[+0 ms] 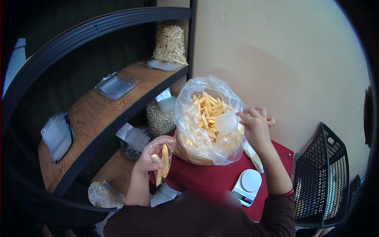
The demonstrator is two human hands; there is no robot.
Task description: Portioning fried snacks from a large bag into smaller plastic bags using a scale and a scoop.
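Observation:
My left hand (152, 154) grips a small clear plastic bag (166, 170) with a few yellow stick-shaped snacks (164, 157) inside. To its right, a large clear plastic bag (189, 118) stands with its mouth wide, full of similar stick snacks (208, 109). A translucent white plastic scoop (226, 121) is held in my right hand (253, 123), its blade over the snacks inside the big bag's mouth. Nothing shows clearly on the blade. Below my right forearm, a white kitchen scale (248, 186) rests on the red-covered table (195, 177).
Left of the table, a wood-topped shelf (88, 109) with a dark metal frame carries packs of clear bags (117, 86) and a bag of pale snacks (170, 44). More filled bags (160, 118) sit lower down. A black plastic crate (322, 174) stands at right, near the wall (281, 59).

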